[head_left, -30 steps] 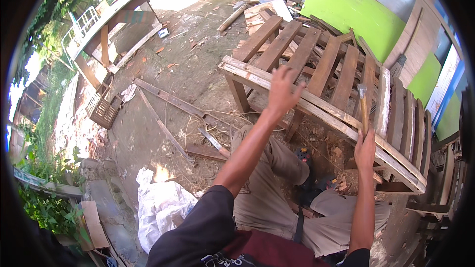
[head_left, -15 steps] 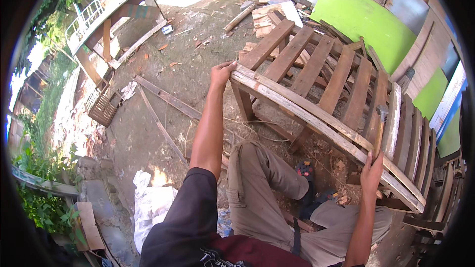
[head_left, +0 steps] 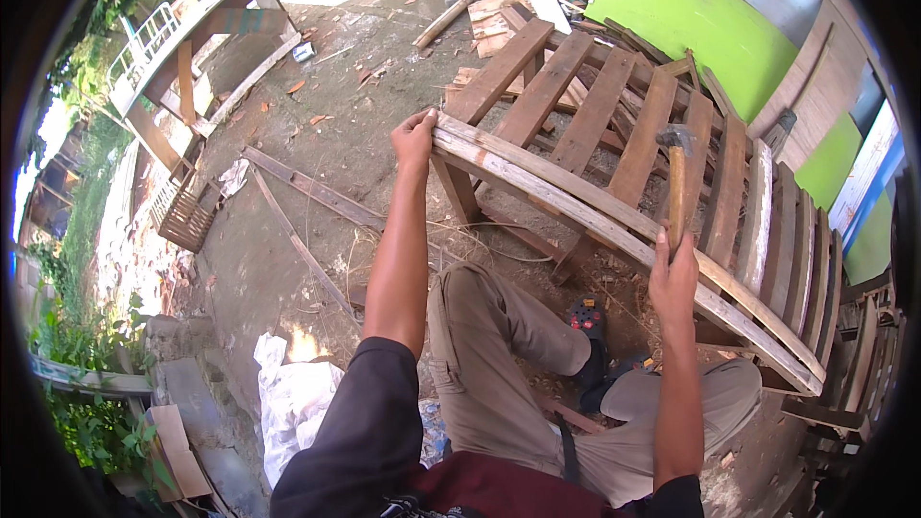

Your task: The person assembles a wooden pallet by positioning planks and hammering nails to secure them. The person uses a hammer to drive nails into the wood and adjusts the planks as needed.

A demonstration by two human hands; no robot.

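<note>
In front of me stands a slatted wooden frame (head_left: pixel 645 139) on legs, like a bench, with brown slats set apart. Along its near edge runs a worn plank (head_left: pixel 576 199) with flaking white paint. My left hand (head_left: pixel 415 141) is closed around the left end of that plank. The wooden handle of a hammer (head_left: pixel 677 187) is gripped in my right hand (head_left: pixel 674 278), head up, above the slats. That hand is at the near edge, right of the middle; whether it touches the plank I cannot tell.
Loose boards (head_left: pixel 518 24) lie in a heap behind the frame. Green panels (head_left: pixel 691 29) lean at the back right. Long strips of wood (head_left: pixel 312 187) and thin wire lie on the ground to the left, near a plastic crate (head_left: pixel 182 216). A white sack (head_left: pixel 297 403) rests beside me.
My right hand has moved left along the near edge, and the hammer has come left and up with it. My left hand keeps its hold on the plank's end. The whole view has shifted slightly.
</note>
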